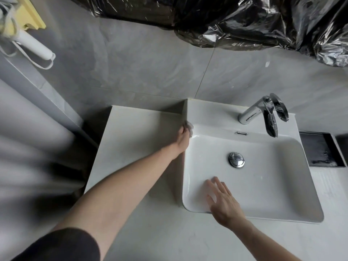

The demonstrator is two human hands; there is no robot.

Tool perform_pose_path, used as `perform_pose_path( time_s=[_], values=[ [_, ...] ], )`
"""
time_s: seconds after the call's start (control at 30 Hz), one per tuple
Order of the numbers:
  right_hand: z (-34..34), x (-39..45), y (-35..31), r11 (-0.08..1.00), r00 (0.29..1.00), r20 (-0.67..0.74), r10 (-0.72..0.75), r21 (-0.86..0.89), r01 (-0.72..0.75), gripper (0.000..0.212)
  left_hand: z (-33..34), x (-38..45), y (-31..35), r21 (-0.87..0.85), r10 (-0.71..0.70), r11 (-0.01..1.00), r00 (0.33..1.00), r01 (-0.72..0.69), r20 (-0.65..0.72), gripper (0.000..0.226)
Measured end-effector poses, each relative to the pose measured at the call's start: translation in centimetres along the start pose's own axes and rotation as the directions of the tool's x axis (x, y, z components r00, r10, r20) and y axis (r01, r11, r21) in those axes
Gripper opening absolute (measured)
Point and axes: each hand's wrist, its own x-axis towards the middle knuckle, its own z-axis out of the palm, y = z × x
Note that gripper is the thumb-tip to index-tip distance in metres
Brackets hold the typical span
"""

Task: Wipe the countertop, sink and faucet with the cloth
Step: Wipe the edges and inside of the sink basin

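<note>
A white rectangular sink point(293, 166) sits raised on a pale countertop point(135, 147). Its chrome drain plug point(236, 159) lies in the middle of the basin. A chrome faucet point(263, 113) stands at the sink's back right. My left hand point(182, 140) reaches far along the sink's left outer wall, shut on a small whitish cloth point(189, 127) pressed where the sink's back left corner meets the countertop. My right hand point(224, 200) rests with fingers spread flat over the sink's front left rim, empty.
Crumpled black plastic sheeting point(263, 21) covers the wall above the sink. A black recessed tray point(320, 149) lies to the right of the sink. A white hair dryer point(33, 44) hangs at the upper left. A grey tiled wall stands behind.
</note>
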Motion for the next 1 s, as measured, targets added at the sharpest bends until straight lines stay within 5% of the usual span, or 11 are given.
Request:
perform_pose_path(
  time_s=[0.2,0.43,0.77,1.0],
  values=[
    [-0.1,0.0,0.2,1.000,1.000,-0.013,0.000,0.010,0.000,0.055,0.0,4.0,3.3,0.077,-0.086,0.993,0.996,0.089,-0.036,0.039],
    [-0.1,0.0,0.2,1.000,0.999,-0.034,-0.011,-0.005,0.011,0.054,-1.9,-0.7,-3.0,0.224,-0.262,0.937,0.963,0.270,-0.065,0.040],
    [0.1,-0.2,0.2,1.000,0.999,-0.035,-0.028,-0.004,0.028,0.052,-3.7,-16.9,-9.1,0.255,-0.290,0.927,0.957,0.274,0.028,0.022],
    [-0.1,-0.6,0.1,0.999,0.999,-0.053,-0.013,0.032,0.014,0.048,-1.7,-10.0,-6.5,0.152,-0.160,0.974,0.986,0.166,-0.052,0.010]
  ],
)
